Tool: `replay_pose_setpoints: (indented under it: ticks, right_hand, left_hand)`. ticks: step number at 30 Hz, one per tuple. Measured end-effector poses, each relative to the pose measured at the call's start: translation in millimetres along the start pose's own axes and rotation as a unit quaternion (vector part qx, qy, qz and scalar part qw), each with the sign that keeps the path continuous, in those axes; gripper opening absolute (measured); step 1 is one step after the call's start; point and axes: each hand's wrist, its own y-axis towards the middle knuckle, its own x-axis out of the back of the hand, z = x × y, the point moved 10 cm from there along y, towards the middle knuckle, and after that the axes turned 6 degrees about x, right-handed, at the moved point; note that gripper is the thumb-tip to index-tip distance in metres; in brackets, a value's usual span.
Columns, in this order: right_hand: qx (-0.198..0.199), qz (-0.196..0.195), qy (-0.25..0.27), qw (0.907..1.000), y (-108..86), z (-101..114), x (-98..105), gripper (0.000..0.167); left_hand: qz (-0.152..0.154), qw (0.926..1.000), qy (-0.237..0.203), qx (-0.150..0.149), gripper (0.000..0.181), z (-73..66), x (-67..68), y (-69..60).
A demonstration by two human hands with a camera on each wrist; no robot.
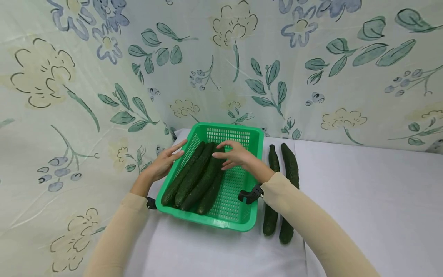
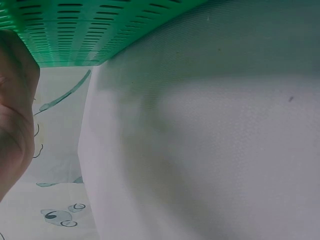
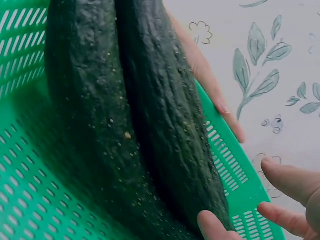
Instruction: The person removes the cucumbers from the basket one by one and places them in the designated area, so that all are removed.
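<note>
From my remote seat I watch the left hand (image 1: pixel 160 164) at the left rim of the green basket (image 1: pixel 221 223), its fingers (image 1: pixel 178 146) straight against it. The right hand (image 1: pixel 237 154) is over the far ends of four cucumbers (image 1: pixel 195 177) inside, its fingers spread and clasping nothing. I see two more cucumbers (image 1: pixel 290 165) on the white-covered tabletop (image 1: pixel 363 192), just right of the basket
</note>
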Motion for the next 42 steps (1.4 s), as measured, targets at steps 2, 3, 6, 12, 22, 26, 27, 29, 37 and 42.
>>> replay_pose_setpoints:
  ticks: [2, 3, 6, 12, 22, 26, 27, 29, 37, 42]
  right_hand:
    - [-0.007, 0.001, 0.006, 1.0, 1.3, -1.8, -3.9, 0.055]
    - [-0.01, 0.002, 0.009, 0.9999, 2.1, -2.7, -6.0, 0.055]
    - [-0.019, 0.004, 0.025, 0.9995, 3.8, -5.6, -11.5, 0.055]
    - [-0.027, -0.003, 0.027, 0.9993, 8.2, -9.9, -14.9, 0.054]
    - [-0.041, 0.0, -0.004, 0.9991, 13.4, -18.1, -21.5, 0.053]
    - [-0.042, -0.005, -0.001, 0.9991, 13.8, -19.6, -22.1, 0.051]
    - [-0.042, -0.006, -0.001, 0.9991, 13.5, -19.5, -22.3, 0.051]
    - [-0.042, -0.007, -0.001, 0.9991, 13.3, -20.3, -22.3, 0.051]
    - [-0.011, -0.003, -0.039, 0.9992, 14.7, -21.4, -25.5, 0.055]
    - [0.012, -0.007, -0.056, 0.9983, 14.9, -18.9, -24.9, 0.055]
  left_hand:
    - [0.002, 1.0, -0.002, 0.0, 0.054, -0.2, -0.6, 0.2]
    - [0.003, 1.0, -0.002, 0.0, 0.054, -0.2, -0.7, 0.2]
    - [0.008, 1.0, -0.005, 0.0, 0.054, -0.3, -1.8, 0.2]
    - [0.017, 0.9997, -0.019, -0.002, 0.053, 0.1, -2.0, -0.6]
    - [0.001, 1.0, -0.002, 0.004, 0.054, 0.9, -0.5, -0.3]
    - [0.002, 1.0, -0.006, 0.006, 0.054, 1.3, -0.6, 0.3]
    - [0.003, 0.9999, -0.008, 0.006, 0.054, 1.3, -0.7, 0.3]
    - [0.006, 0.9999, -0.014, 0.006, 0.053, 1.3, -1.4, 0.2]
    - [-0.002, 1.0, 0.005, 0.005, 0.054, 1.2, -0.2, 0.1]
    - [0.0, 1.0, -0.005, 0.007, 0.054, 1.5, -0.8, 0.4]
